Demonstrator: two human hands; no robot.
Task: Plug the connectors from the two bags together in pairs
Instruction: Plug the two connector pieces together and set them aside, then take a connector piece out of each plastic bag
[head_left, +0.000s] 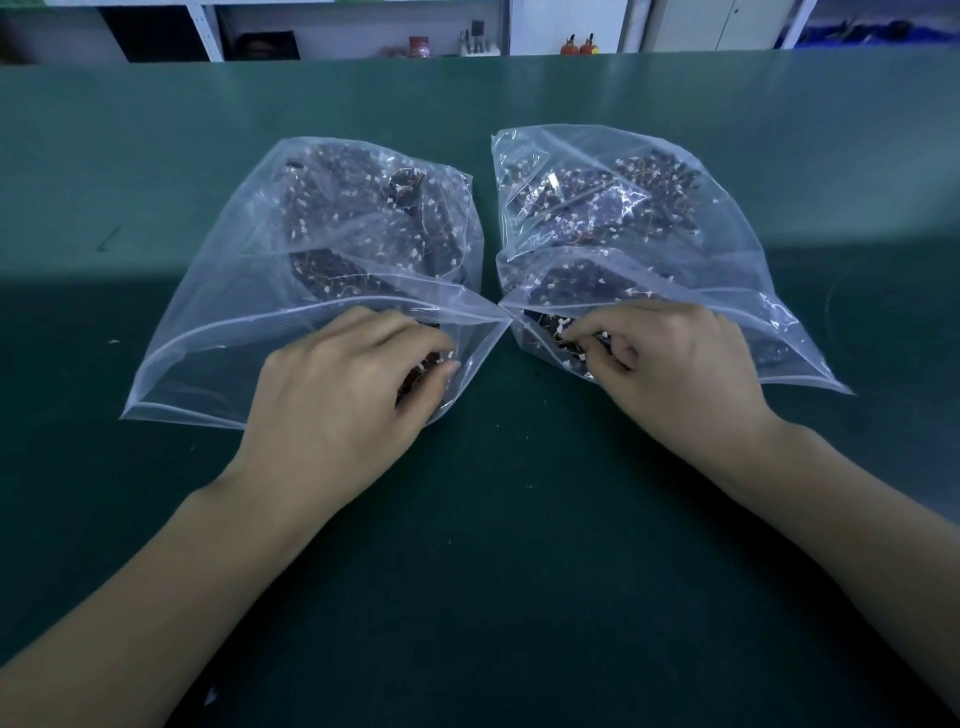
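Two clear plastic bags lie side by side on the green table, mouths toward me. The left bag (249, 270) and the right bag (727, 249) each hold smaller packets of dark wired connectors with white plugs. My left hand (337, 395) reaches into the left bag's mouth, its fingers curled around a dark bunch of connectors (423, 371). My right hand (675, 358) is inside the right bag's mouth, thumb and fingertips pinching at loose connectors (563, 338). What exactly each hand has caught is partly hidden by the fingers.
The green table (493, 519) stretches wide in front and to both sides of the bags. Beyond its far edge stand white shelves (208, 26) with small items, among them orange-topped bottles (579, 45).
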